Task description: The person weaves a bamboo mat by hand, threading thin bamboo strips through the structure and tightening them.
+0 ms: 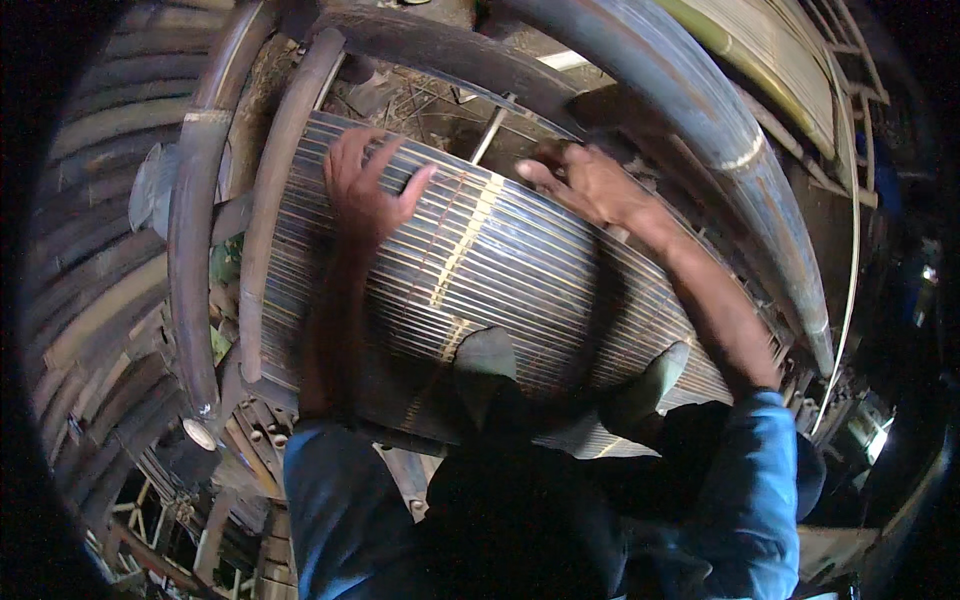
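A panel of many narrow dark bamboo slats [530,260], bound by pale and reddish cross rows, lies beneath both arms. My left hand [365,185] is open on its upper left part, fingers stretched and thumb apart. At the far edge of the panel is my right hand [595,185], its fingers curled and partly in shadow. Whatever those fingers may hold is hidden. Between the hands, a thin pale stick [490,132] juts out past the far edge. My two feet, in grey-green coverings, rest on the near part of the slats.
A rounded wooden bar [285,200] runs along the panel's left side, beside a thick bamboo pole [195,250]. Another large bamboo pole [690,90] slants across the upper right. Stacked bamboo lengths [110,240] fill the left; cut pieces lie at lower left.
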A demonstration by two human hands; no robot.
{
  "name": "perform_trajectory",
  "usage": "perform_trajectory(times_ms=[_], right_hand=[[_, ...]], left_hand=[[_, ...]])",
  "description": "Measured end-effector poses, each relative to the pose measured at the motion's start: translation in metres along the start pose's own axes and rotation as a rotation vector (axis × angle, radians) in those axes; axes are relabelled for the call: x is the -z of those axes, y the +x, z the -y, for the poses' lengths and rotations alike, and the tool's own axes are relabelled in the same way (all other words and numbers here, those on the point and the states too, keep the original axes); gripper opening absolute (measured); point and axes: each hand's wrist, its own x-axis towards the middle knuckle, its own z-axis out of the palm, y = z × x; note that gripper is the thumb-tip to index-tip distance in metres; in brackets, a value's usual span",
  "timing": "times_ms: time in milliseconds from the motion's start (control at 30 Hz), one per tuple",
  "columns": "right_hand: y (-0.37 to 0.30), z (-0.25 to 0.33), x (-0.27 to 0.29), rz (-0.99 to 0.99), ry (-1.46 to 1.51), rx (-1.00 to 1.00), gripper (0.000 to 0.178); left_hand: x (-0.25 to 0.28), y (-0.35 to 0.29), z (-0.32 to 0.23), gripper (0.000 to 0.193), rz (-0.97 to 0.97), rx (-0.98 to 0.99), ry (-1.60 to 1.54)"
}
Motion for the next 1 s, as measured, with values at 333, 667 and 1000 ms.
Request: perform_trajectory(times_ms=[333,667,1000], right_hand=[[-0.005,0.01,-0.076,-0.452,0.42,-0.041,0.044],[-0.008,0.006,-0.075,-0.425,0.447,0.009,0.052],[0.019,-0.004,-0.068,-0.379,0.736,-0.031,0.049]], left_hand=[[-0.002,-0.034,-0.054,0.016,0.131,0.071,0.11],[0.085,-0.023,-0.045,0.02,0.792,0.519,-0.348],[0.271,0.036,0.01,0.026,-0.296,1.123,-1.083]])
